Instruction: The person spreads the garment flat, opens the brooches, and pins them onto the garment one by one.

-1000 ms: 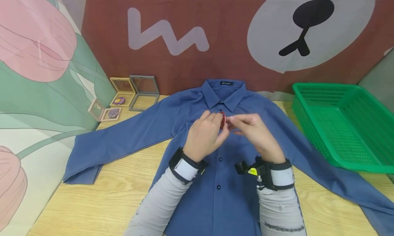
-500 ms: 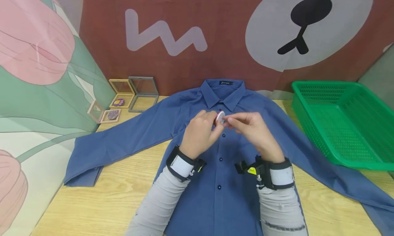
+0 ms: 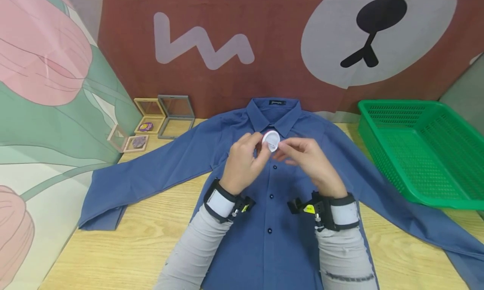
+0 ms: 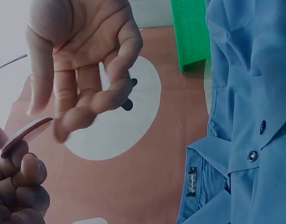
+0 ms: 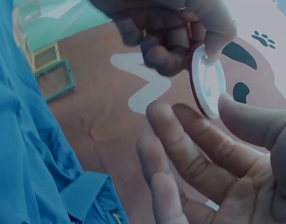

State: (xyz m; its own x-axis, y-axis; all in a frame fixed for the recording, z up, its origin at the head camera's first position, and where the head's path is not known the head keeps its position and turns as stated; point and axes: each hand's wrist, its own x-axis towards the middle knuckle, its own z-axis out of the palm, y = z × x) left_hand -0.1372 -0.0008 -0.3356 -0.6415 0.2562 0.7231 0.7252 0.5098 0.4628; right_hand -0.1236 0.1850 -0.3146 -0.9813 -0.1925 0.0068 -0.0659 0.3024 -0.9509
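Observation:
A round pin badge, white-backed with a red rim, is held up over the shirt's upper front. My left hand pinches its left edge between thumb and fingers. In the right wrist view the badge's back faces the right thumb, and a thin metal pin crosses it. My right hand is at the opposite edge, thumb and fingertips either side of it. From the left wrist view, a small gap shows between the right hand's fingers and the badge. Beneath lies a blue buttoned shirt, sleeves spread.
At the back left stand a yellow case with a purple badge, a grey case, and a small pink case holding another badge. A green basket sits on the right, beside the shirt's sleeve. Printed cloth hangs behind the wooden table.
The badge has turned from its red face and edge to show its white back. Both hands stay over the shirt's front, the left shifting slightly; the right fingers have loosened from the edge.

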